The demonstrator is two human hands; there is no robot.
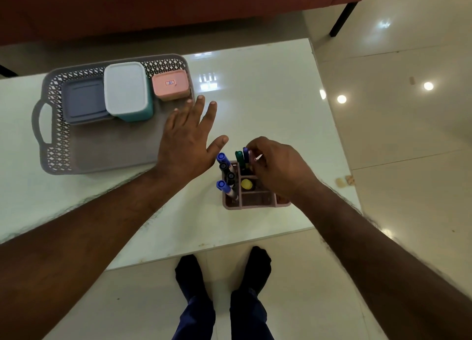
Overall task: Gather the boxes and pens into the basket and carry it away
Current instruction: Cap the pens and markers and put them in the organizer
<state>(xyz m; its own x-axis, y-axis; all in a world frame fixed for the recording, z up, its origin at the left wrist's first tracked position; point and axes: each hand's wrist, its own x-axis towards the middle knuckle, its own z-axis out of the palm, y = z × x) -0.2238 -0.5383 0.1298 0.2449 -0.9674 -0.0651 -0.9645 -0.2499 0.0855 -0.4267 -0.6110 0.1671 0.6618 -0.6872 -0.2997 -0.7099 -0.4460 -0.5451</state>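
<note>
A grey lattice basket point(58, 150) with a side handle lies at the table's left. Inside it sit a grey-blue flat box point(83, 100), a tall teal box with a white lid point(126, 89) and a small pink box point(170, 84). A pink pen holder point(255, 200) stands near the front edge with several marker pens point(222, 161) upright in it. My left hand point(187, 138) hovers flat with spread fingers over the basket's right end. My right hand point(277, 166) reaches over the holder, its fingertips pinching the top of a purple pen point(245, 153) beside a green one point(239, 157).
The white glossy table point(268, 104) ends just right of the holder and in front of it. A yellow round item point(246, 184) lies in one holder compartment. A dark red sofa point(153, 7) stands behind the table. My feet point(222, 270) are on the tiled floor below.
</note>
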